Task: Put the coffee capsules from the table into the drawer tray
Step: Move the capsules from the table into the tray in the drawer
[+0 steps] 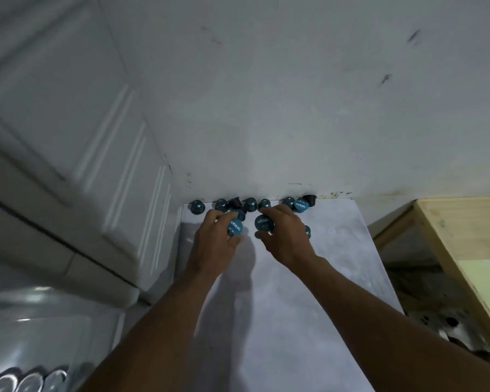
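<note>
One teal capsule sits pinched in the fingers of the left hand, another in the right hand; next, both need carrying to the near-left drawer tray.

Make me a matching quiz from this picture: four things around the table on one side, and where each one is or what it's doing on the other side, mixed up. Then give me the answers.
Things
1. left hand
2. drawer tray
3. wooden frame
4. leftmost blue capsule

Places or states
A. right of the table
B. by the wall, at the table's far left corner
C. lower left of the view, with capsules inside
D. grips a blue capsule with printed foil

Pairs: 1-D, 2-C, 3-A, 4-B
</note>
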A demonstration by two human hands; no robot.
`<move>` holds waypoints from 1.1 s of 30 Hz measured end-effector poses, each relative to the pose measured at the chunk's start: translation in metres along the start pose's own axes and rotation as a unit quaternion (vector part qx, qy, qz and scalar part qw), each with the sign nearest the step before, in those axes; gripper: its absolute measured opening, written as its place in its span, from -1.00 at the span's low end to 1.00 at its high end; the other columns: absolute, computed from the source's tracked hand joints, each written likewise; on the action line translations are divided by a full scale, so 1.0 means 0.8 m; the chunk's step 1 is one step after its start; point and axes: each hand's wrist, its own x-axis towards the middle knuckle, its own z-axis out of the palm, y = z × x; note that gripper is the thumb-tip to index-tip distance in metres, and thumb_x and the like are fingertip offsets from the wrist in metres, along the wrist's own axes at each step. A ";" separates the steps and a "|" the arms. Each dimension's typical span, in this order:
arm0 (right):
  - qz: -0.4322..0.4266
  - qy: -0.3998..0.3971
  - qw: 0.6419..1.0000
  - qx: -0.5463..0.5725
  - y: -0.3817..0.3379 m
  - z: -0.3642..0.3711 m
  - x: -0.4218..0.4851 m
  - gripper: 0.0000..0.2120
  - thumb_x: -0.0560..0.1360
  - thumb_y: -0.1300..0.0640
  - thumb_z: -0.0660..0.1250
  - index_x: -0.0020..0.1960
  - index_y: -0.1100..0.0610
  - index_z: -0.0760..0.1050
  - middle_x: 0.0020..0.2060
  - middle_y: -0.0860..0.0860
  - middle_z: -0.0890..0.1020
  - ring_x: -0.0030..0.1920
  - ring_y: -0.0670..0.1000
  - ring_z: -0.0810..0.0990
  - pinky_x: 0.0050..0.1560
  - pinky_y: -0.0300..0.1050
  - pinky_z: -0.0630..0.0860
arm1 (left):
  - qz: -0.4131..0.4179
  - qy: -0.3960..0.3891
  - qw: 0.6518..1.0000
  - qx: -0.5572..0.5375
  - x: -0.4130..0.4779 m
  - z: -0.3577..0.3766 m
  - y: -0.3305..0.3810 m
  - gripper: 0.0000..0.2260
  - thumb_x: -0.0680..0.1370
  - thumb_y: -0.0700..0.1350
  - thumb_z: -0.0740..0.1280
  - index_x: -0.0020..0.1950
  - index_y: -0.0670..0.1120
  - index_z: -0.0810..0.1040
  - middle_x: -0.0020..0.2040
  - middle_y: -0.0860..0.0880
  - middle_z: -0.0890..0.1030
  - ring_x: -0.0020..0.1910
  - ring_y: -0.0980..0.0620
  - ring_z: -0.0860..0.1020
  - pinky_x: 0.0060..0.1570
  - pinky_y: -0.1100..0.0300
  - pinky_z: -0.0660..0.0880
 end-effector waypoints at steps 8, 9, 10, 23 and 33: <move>-0.025 0.060 0.998 0.016 -0.025 -0.047 -0.111 -0.55 0.41 0.20 0.45 0.28 0.18 0.48 0.14 0.14 0.52 0.14 0.11 0.49 0.09 -0.16 0.39 | 0.010 0.054 0.998 -0.024 -0.103 -0.036 0.044 -0.51 0.42 -0.11 0.49 0.32 -0.06 0.50 0.19 -0.07 0.49 0.13 -0.02 0.51 0.17 0.23 0.39; -0.033 0.067 0.997 0.013 -0.030 -0.050 -0.130 -0.55 0.42 0.18 0.44 0.28 0.17 0.48 0.15 0.14 0.52 0.15 0.10 0.48 0.10 -0.16 0.39 | 0.014 0.063 0.998 -0.026 -0.121 -0.041 0.049 -0.52 0.41 -0.10 0.49 0.31 -0.06 0.51 0.19 -0.08 0.50 0.12 -0.02 0.52 0.15 0.24 0.38; -0.036 0.070 0.997 0.010 -0.034 -0.053 -0.148 -0.56 0.43 0.17 0.43 0.29 0.16 0.47 0.16 0.13 0.52 0.16 0.09 0.49 0.11 -0.17 0.39 | 0.018 0.071 0.997 -0.028 -0.140 -0.046 0.054 -0.53 0.42 -0.08 0.49 0.31 -0.06 0.51 0.18 -0.08 0.51 0.10 -0.02 0.54 0.14 0.25 0.37; -0.082 0.031 0.993 0.083 -0.167 -0.024 -0.315 -0.56 0.43 0.16 0.46 0.28 0.12 0.48 0.11 0.07 0.55 0.02 0.06 0.56 0.09 -0.10 0.51 | -0.022 0.135 0.987 -0.089 -0.346 -0.156 -0.001 -0.58 0.34 -0.15 0.55 0.17 -0.08 0.58 0.05 -0.04 0.58 -0.08 -0.02 0.57 0.05 0.10 0.53; -0.146 0.024 0.988 0.054 -0.360 0.119 -0.337 -0.70 0.39 0.21 0.45 0.12 0.11 0.55 0.05 0.07 0.60 0.05 0.06 0.53 -0.02 -0.26 0.33 | -0.042 0.179 0.983 0.005 -0.431 -0.317 -0.182 -0.62 0.40 -0.15 0.50 0.20 -0.06 0.58 0.09 -0.04 0.60 -0.02 0.01 0.57 0.11 0.17 0.46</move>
